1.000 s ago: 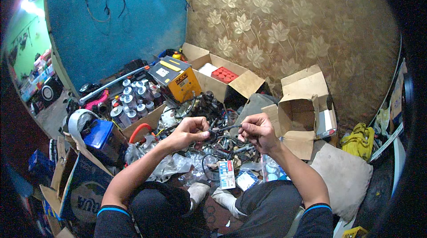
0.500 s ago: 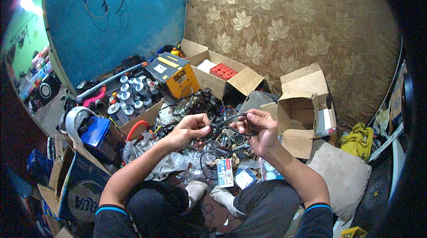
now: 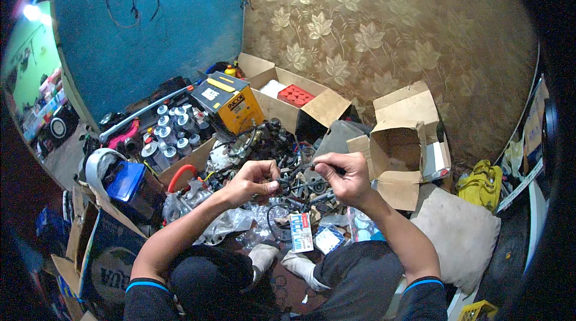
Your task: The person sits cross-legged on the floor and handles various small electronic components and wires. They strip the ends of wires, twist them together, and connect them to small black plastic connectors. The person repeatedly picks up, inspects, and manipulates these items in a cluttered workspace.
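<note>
1. Your dark cable is held up between your two hands, above a heap of parts; against that cluttered background you cannot make out its full length.
2. Your left hand has its thumb and forefinger pinching the cable at its left side, with the other fingers curled in toward the palm.
3. Your right hand pinches the cable between thumb and bent forefinger; the remaining fingers are folded, and you cannot see their tips.
4. Beneath and beyond your hands lies the heap of dark and metallic parts, with loose wires tangled through it.
5. Nearer your feet you have crumpled clear plastic, a red, white and blue packet and, just right of it, a blue-and-white packet.
6. To your left, an orange-red curved handle arches near a blue-lidded container; beyond them stand clustered cans with pale tops.
7. Behind the heap, you face an orange-and-grey box, tilted, beside a carton holding a red tray.
8. To your right sit an open cardboard box, a pale cushion and a yellow bundle.
</note>
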